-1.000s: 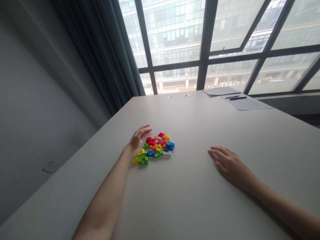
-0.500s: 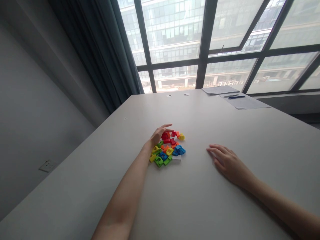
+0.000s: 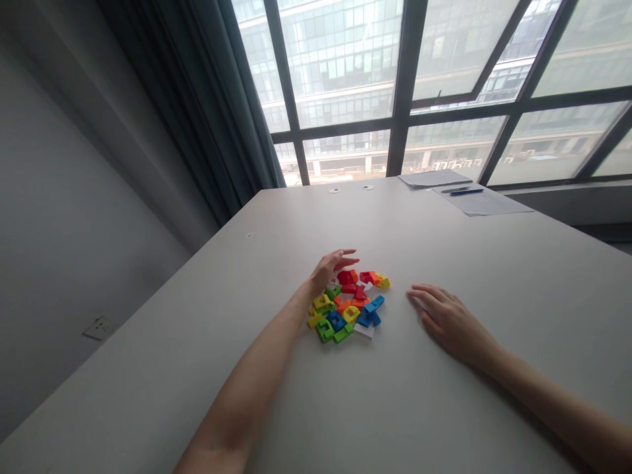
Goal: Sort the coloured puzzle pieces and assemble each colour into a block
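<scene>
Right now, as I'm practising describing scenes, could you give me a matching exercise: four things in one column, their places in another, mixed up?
Things
1. Left hand
2. Right hand
3. Dark blue pen
4. Curtain

Places
A. Resting on the table, to the right of the coloured pieces
B. Hanging to the left of the window
C. At the left and far edge of the coloured pieces
D. Lying on paper

Right pairs: 1-C, 2-A, 3-D, 4-B

The left hand [image 3: 336, 264] reaches forward, fingers spread; the right hand [image 3: 447, 317] lies palm down, relaxed.
</scene>
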`<control>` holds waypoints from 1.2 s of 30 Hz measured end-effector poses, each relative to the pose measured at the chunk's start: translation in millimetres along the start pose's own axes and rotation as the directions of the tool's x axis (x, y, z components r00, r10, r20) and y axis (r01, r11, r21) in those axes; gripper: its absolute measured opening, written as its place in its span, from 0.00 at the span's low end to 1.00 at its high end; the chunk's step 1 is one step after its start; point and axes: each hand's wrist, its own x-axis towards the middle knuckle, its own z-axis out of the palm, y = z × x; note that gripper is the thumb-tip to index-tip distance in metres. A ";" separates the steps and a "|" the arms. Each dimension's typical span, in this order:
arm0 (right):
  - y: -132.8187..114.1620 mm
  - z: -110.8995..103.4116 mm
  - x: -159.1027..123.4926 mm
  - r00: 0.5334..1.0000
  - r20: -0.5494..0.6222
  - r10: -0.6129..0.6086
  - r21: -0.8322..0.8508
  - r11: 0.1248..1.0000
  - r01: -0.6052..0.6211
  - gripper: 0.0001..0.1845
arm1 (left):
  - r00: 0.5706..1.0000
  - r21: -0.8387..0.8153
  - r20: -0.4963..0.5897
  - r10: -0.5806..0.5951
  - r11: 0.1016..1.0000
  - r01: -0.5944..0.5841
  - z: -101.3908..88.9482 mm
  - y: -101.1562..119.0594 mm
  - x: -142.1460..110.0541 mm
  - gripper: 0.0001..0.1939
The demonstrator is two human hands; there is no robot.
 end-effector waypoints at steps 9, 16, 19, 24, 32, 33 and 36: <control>-21.0 -6.6 -0.2 0.966 -0.042 -0.254 0.079 0.963 0.257 0.25 | 0.998 0.304 -0.041 0.047 0.952 -0.033 -27.4 3.0 -61.7 0.33; -35.8 -9.1 8.9 0.933 0.084 -0.350 0.130 0.932 0.338 0.30 | 0.986 0.697 0.070 0.149 0.700 -0.156 -2.9 -0.9 -118.0 0.42; -40.0 -7.4 19.0 0.931 0.088 -0.355 0.151 0.928 0.340 0.31 | 0.983 0.816 0.089 0.158 0.554 -0.163 7.9 -3.5 -126.3 0.45; -45.1 -4.2 26.5 0.923 0.022 -0.383 0.203 0.906 0.372 0.24 | 0.975 0.851 0.146 0.166 0.481 -0.210 12.3 -2.6 -125.9 0.43; -42.7 -3.2 22.3 0.950 -0.101 -0.295 0.249 0.917 0.311 0.14 | 0.967 0.848 0.191 0.170 0.468 -0.249 9.6 0.0 -126.8 0.44; -42.4 -3.1 22.4 0.952 -0.106 -0.287 0.251 0.919 0.305 0.14 | 0.968 0.852 0.177 0.175 0.466 -0.240 9.6 -0.5 -127.0 0.44; -40.6 -2.7 22.5 0.950 -0.125 -0.285 0.258 0.915 0.309 0.14 | 0.970 0.857 0.125 0.209 0.470 -0.211 9.8 -3.7 -127.5 0.43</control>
